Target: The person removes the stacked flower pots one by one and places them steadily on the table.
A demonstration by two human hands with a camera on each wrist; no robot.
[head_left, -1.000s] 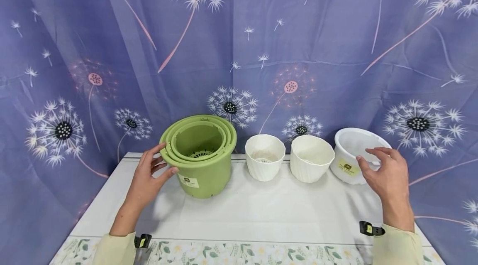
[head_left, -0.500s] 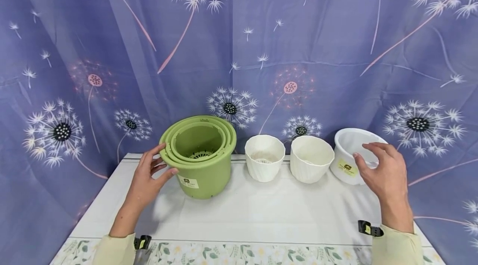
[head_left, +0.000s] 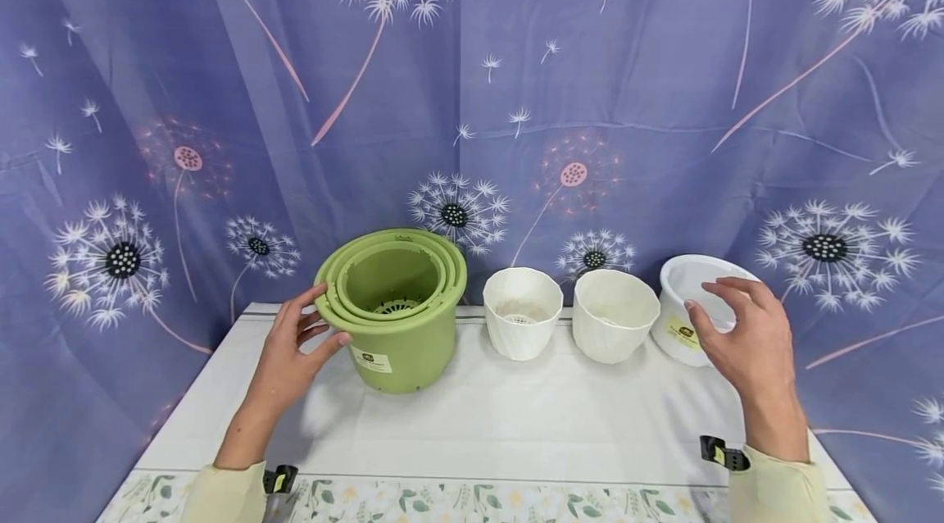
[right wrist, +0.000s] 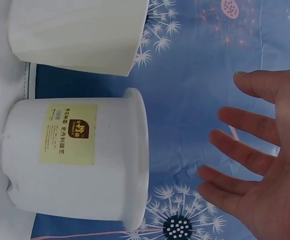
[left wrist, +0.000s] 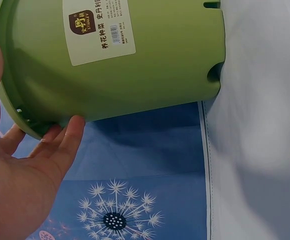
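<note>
On the left of the table stands a stack of nested green plastic flower pots (head_left: 416,351) with a paper label on the outer one. My left hand (head_left: 283,355) grips its rim from the left side, thumb at the front and fingertips tucked under the lip (left wrist: 22,117). At the right end is a smooth white flower pot (right wrist: 115,150) with a yellow label and a rolled rim. My right hand (head_left: 752,343) hovers over its near right side, fingers spread and slightly bent, apart from the rim and holding nothing.
Two cream fluted pots, one left (head_left: 522,334) and one right (head_left: 614,334), stand in the row between the green stack and the white pot. A purple dandelion curtain (head_left: 627,56) hangs behind. White cloth (head_left: 516,425) with a floral front border covers the table.
My right hand has drifted slightly to the left above the white pot. The left hand stays at the green rim, and none of the pots has moved.
</note>
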